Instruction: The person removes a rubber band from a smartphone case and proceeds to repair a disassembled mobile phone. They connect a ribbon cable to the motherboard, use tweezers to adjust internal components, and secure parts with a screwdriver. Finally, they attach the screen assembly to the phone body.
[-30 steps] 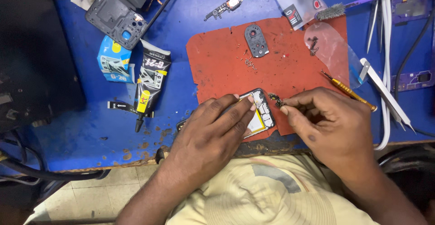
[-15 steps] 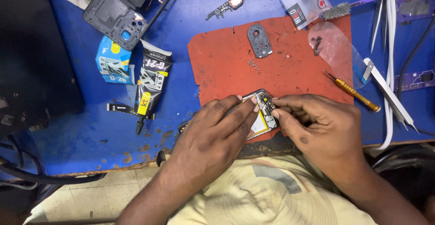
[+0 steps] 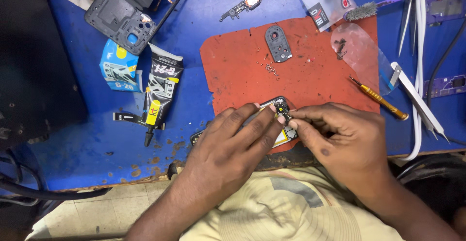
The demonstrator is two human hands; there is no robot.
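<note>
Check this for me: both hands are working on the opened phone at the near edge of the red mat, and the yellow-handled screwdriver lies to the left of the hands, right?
Not quite. The head view shows the yellow-handled screwdriver lying to the right of the hands, at the red mat's right edge. The rest holds: the left hand and right hand both work on the opened phone at the mat's near edge.

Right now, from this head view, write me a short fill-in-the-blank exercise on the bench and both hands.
1. Both hands work on an opened phone lying on the ____ mat.
2. The left hand presses the phone with ____ fingers.
3. The yellow-handled screwdriver lies to the ____ of the right hand.
4. The workbench surface is ____.

Missing words: red; flat; right; blue
</note>
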